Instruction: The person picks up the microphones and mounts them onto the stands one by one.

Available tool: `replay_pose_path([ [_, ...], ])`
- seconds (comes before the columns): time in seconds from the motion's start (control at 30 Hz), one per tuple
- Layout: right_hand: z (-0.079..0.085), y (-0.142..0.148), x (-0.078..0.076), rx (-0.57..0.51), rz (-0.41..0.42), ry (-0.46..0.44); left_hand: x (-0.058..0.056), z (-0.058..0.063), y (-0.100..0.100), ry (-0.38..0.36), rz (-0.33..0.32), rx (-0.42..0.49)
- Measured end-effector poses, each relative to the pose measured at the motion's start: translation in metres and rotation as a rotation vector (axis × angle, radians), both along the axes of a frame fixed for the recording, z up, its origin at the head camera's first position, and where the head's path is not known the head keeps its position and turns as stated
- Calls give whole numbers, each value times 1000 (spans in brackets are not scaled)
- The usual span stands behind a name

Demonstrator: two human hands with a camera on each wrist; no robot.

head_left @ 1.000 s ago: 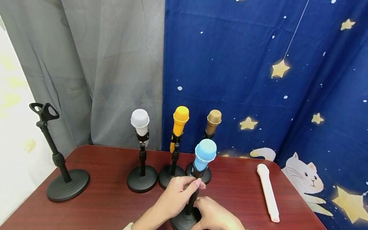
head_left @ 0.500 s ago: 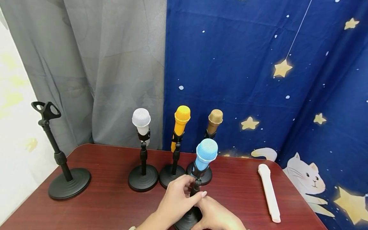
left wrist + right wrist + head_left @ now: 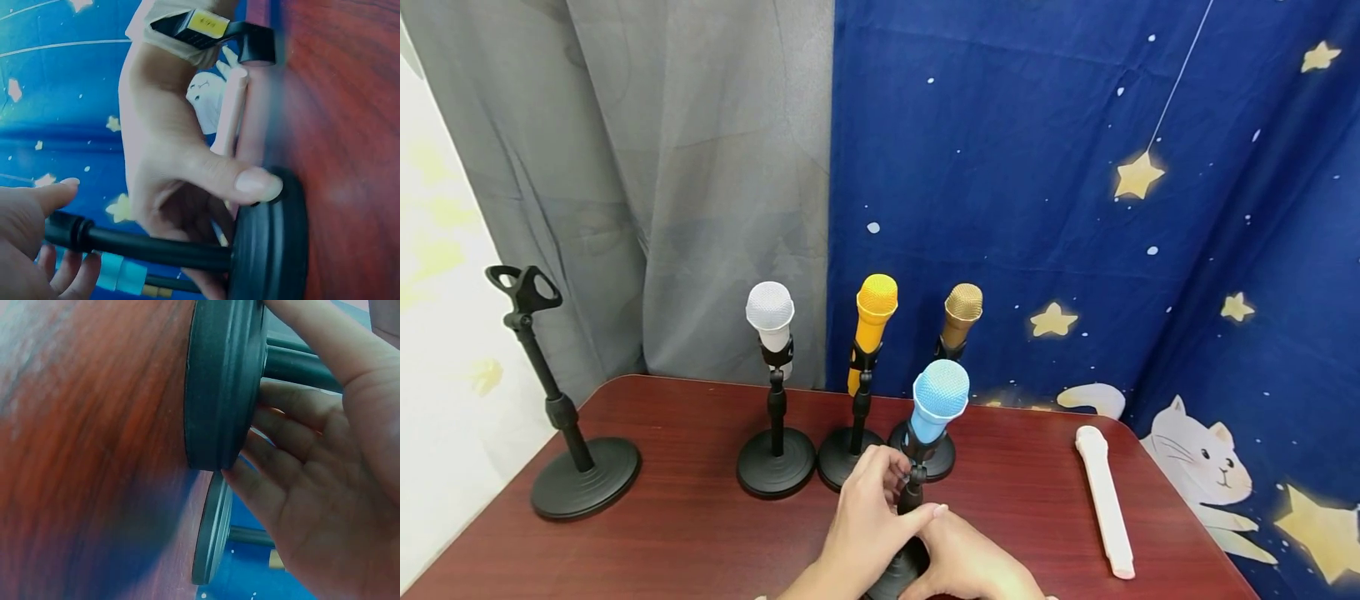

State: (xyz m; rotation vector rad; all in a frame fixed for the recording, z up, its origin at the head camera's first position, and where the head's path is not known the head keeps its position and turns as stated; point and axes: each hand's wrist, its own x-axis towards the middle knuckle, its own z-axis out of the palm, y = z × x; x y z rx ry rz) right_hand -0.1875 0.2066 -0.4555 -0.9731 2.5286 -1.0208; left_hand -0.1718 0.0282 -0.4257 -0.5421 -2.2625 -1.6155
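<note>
Left fingers point(image 3: 87, 274) loose around pole point(image 3: 156, 247); right fingers point(image 3: 258, 489) grasp base point(image 3: 222, 394), well apart from lying microphone point(image 3: 1105, 502), right table edge point(image 3: 1174, 502).

The blue microphone point(image 3: 942, 400) partly hides the stand point(image 3: 943, 462) of the gold microphone point(image 3: 962, 310); the head view's bottom edge crops the desk point(image 3: 700, 550) and the nearest round base point(image 3: 895, 575).

- Yellow label point(image 3: 209, 24) on a black wrist device point(image 3: 255, 42), above the right hand point(image 3: 165, 156) in the left wrist view: printed with something short and dark, too small and blurred to read.
- No words or numbers can be read for certain.
</note>
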Motion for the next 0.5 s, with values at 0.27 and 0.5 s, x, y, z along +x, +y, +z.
replay_pose_path([
  [0.27,0,-1,-2,85,-30,2,-8,5,-14,-58,-45,-23],
  [0.5,4,-6,-3,141,-36,3,-20,13,-32,-208,-188,-14],
])
